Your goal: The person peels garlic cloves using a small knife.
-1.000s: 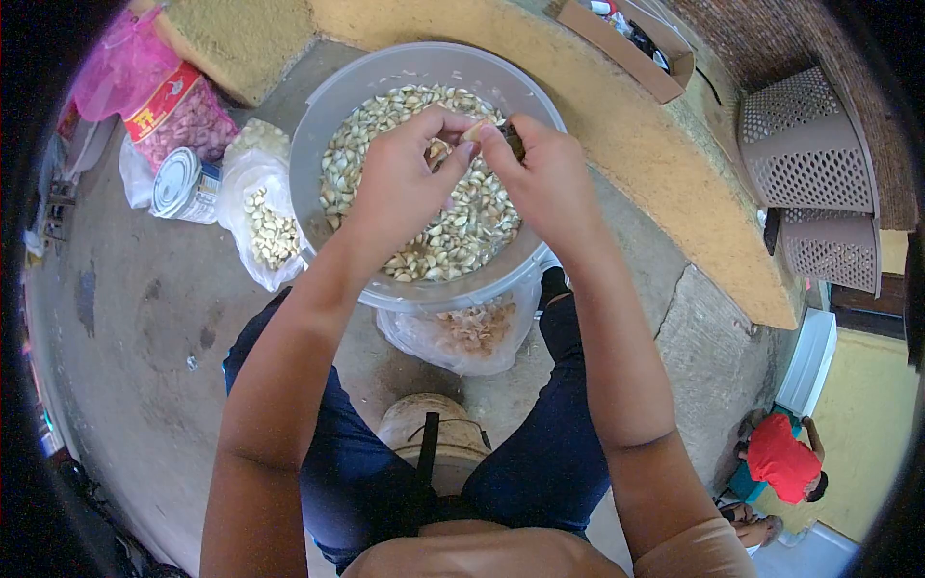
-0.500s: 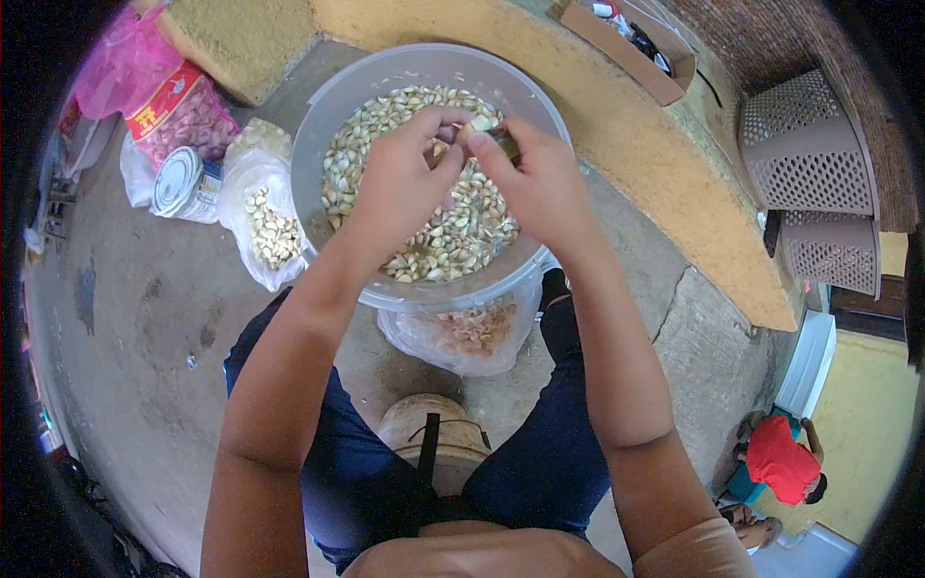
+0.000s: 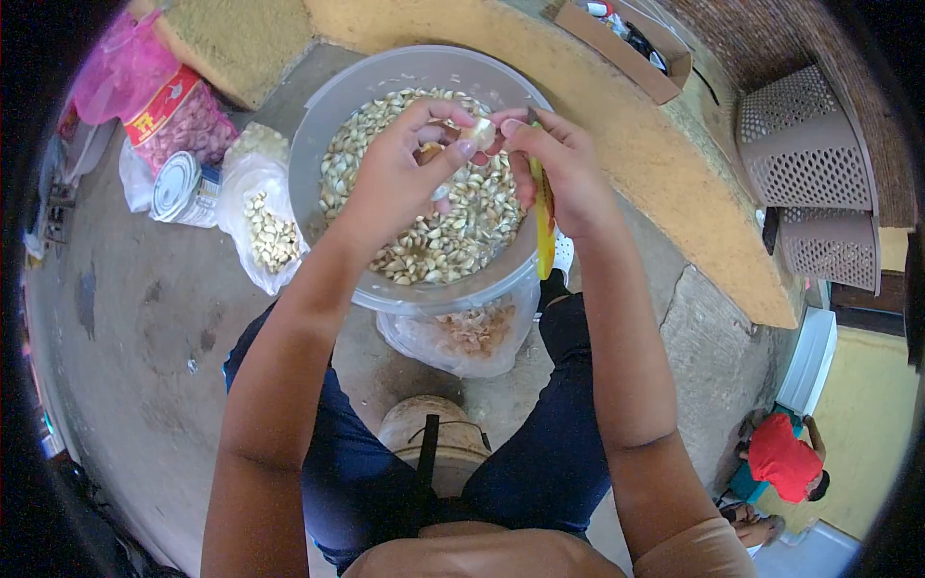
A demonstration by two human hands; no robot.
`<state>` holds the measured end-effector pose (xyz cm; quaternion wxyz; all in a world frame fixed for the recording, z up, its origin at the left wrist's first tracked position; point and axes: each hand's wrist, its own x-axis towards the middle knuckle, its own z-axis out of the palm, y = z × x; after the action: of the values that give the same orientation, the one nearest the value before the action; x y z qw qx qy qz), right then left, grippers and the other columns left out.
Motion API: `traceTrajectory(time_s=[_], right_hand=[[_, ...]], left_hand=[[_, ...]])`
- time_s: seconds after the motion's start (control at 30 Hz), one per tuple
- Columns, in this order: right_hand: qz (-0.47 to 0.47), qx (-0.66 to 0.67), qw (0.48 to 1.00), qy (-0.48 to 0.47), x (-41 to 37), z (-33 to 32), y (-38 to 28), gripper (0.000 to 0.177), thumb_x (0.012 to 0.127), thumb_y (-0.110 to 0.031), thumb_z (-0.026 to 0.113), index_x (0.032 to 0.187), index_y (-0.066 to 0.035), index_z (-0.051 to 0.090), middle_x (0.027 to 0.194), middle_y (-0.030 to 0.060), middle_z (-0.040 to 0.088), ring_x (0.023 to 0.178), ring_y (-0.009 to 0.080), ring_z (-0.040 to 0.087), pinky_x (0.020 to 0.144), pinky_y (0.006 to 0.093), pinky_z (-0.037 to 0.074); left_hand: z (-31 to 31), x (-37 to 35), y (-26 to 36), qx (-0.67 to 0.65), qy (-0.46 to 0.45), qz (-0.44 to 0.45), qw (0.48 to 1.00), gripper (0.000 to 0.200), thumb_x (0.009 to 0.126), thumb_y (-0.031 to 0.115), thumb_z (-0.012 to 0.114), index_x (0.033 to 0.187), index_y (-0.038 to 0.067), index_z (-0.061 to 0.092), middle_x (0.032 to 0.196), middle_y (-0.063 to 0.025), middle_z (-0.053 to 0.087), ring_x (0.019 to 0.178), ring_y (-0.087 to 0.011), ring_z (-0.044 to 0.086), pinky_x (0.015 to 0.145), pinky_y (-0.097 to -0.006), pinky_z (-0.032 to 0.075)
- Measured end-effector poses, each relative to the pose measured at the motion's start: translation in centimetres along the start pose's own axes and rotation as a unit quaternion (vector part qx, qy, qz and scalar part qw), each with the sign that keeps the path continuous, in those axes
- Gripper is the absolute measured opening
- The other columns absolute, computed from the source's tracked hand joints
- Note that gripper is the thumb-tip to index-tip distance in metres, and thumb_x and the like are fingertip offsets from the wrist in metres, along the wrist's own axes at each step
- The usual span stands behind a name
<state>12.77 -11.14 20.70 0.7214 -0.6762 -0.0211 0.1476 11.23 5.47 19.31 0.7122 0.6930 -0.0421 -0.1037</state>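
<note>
A large grey tub point(image 3: 313, 116) holds many garlic cloves point(image 3: 424, 246) in water. Over it my left hand point(image 3: 409, 164) pinches a pale, peeled-looking clove point(image 3: 482, 133) between thumb and fingertips. Close beside, on the right, my right hand point(image 3: 559, 159) is closed around a yellow-handled tool point(image 3: 545, 231), probably a knife, whose handle points down past the tub's rim. The fingertips of my right hand are near the clove; whether they touch it I cannot tell. Below the tub a clear plastic bag point(image 3: 462, 339) contains peelings.
At the left are a bag of cloves point(image 3: 272, 236), a tin point(image 3: 188, 188) and a pink mesh sack point(image 3: 188, 120). A low yellow ledge point(image 3: 665, 183) curves at the right, with a cardboard box point(image 3: 631, 58) and grey perforated baskets point(image 3: 800, 144). A person in red point(image 3: 785, 458) is at lower right.
My right hand has turned and moved slightly right, bringing the yellow handle into view. The clove is more exposed in my left fingertips.
</note>
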Motion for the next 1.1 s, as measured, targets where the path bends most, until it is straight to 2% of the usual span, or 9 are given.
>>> traceTrajectory(time_s=[0.13, 0.2, 0.3, 0.5, 0.6, 0.7, 0.83, 1.0, 1.1], right_hand=[[0.035, 0.044, 0.998, -0.001, -0.2, 0.0, -0.3, 0.018, 0.078, -0.018, 0.059, 0.086, -0.002, 0.059, 0.053, -0.0001, 0.050, 0.038, 0.0049, 0.039, 0.034, 0.0201, 0.030], [0.038, 0.023, 0.999, -0.016, 0.0, -0.1, -0.1, 0.020, 0.077, -0.018, 0.061, 0.087, -0.001, 0.059, 0.053, -0.0007, 0.049, 0.039, 0.0048, 0.039, 0.035, 0.0199, 0.030], [0.041, -0.016, 0.998, -0.035, 0.0, 0.0, -0.1, 0.023, 0.075, -0.018, 0.063, 0.089, 0.000, 0.058, 0.052, -0.0013, 0.047, 0.039, 0.0048, 0.039, 0.035, 0.0200, 0.031], [0.041, -0.066, 0.996, -0.033, 0.0, -0.1, 0.1, 0.026, 0.074, -0.018, 0.065, 0.090, 0.001, 0.058, 0.052, -0.0013, 0.047, 0.039, 0.0051, 0.040, 0.035, 0.0203, 0.032], [0.037, -0.062, 0.997, -0.031, 0.0, -0.2, 0.1, 0.026, 0.074, -0.018, 0.065, 0.089, 0.001, 0.057, 0.052, -0.0010, 0.047, 0.039, 0.0053, 0.041, 0.035, 0.0204, 0.032], [0.050, -0.019, 0.999, 0.004, 0.1, -0.3, 0.1, 0.025, 0.074, -0.018, 0.065, 0.088, 0.001, 0.057, 0.053, -0.0005, 0.048, 0.039, 0.0054, 0.041, 0.035, 0.0208, 0.032], [0.045, 0.042, 0.997, 0.042, 0.7, -0.7, 0.6, 0.024, 0.074, -0.017, 0.065, 0.087, 0.001, 0.058, 0.053, -0.0003, 0.049, 0.039, 0.0052, 0.041, 0.036, 0.0213, 0.033], [0.017, -0.063, 0.996, 0.069, 0.2, 0.1, 0.2, 0.019, 0.074, -0.017, 0.064, 0.084, -0.001, 0.060, 0.055, 0.0009, 0.052, 0.041, 0.0072, 0.045, 0.038, 0.0222, 0.036], [-0.029, -0.168, 0.982, 0.086, 0.2, 0.7, 0.8, 0.018, 0.074, -0.017, 0.063, 0.082, -0.001, 0.061, 0.055, 0.0028, 0.055, 0.043, 0.0089, 0.048, 0.040, 0.0245, 0.038]], left_hand=[[-0.3, 0.1, 0.0, 0.003, -0.022, 0.002, 1.000, 0.016, 0.081, 0.015, 0.058, 0.095, 0.010, 0.050, 0.088, -0.0029, 0.057, 0.067, -0.0049, 0.052, 0.046, -0.0185, 0.044], [-0.4, 0.0, 0.1, 0.039, -0.028, -0.002, 0.999, 0.016, 0.080, 0.013, 0.060, 0.092, 0.009, 0.051, 0.085, -0.0018, 0.056, 0.064, -0.0046, 0.050, 0.045, -0.0179, 0.043], [-0.4, 0.0, -0.2, 0.008, -0.049, 0.006, 0.999, 0.015, 0.077, 0.009, 0.063, 0.088, 0.008, 0.053, 0.083, -0.0007, 0.055, 0.061, -0.0045, 0.049, 0.044, -0.0176, 0.042], [-0.7, 0.1, 0.0, 0.075, -0.045, 0.041, 0.995, 0.010, 0.073, 0.010, 0.067, 0.076, 0.005, 0.058, 0.086, -0.0008, 0.054, 0.061, -0.0049, 0.049, 0.043, -0.0177, 0.041], [-1.0, 0.3, -0.1, 0.095, -0.042, 0.087, 0.991, 0.010, 0.072, 0.010, 0.068, 0.074, 0.004, 0.060, 0.089, -0.0012, 0.053, 0.060, -0.0051, 0.049, 0.043, -0.0177, 0.041], [-1.0, 0.1, 0.2, 0.093, -0.040, 0.083, 0.991, 0.011, 0.073, 0.010, 0.067, 0.075, 0.003, 0.059, 0.095, -0.0020, 0.051, 0.058, -0.0051, 0.049, 0.044, -0.0181, 0.041], [-0.9, 0.1, 0.0, 0.067, -0.035, 0.048, 0.996, 0.012, 0.075, 0.011, 0.065, 0.081, 0.004, 0.057, 0.090, -0.0017, 0.054, 0.057, -0.0054, 0.049, 0.044, -0.0186, 0.042], [-0.2, 0.2, -0.6, 0.022, 0.014, 0.021, 0.999, 0.018, 0.077, 0.012, 0.062, 0.092, 0.005, 0.055, 0.080, -0.0024, 0.058, 0.060, -0.0059, 0.052, 0.043, -0.0189, 0.043], [0.0, 0.1, -0.4, 0.024, 0.000, 0.048, 0.999, 0.024, 0.077, 0.011, 0.063, 0.099, 0.005, 0.055, 0.083, -0.0046, 0.060, 0.060, -0.0063, 0.053, 0.043, -0.0194, 0.044]])
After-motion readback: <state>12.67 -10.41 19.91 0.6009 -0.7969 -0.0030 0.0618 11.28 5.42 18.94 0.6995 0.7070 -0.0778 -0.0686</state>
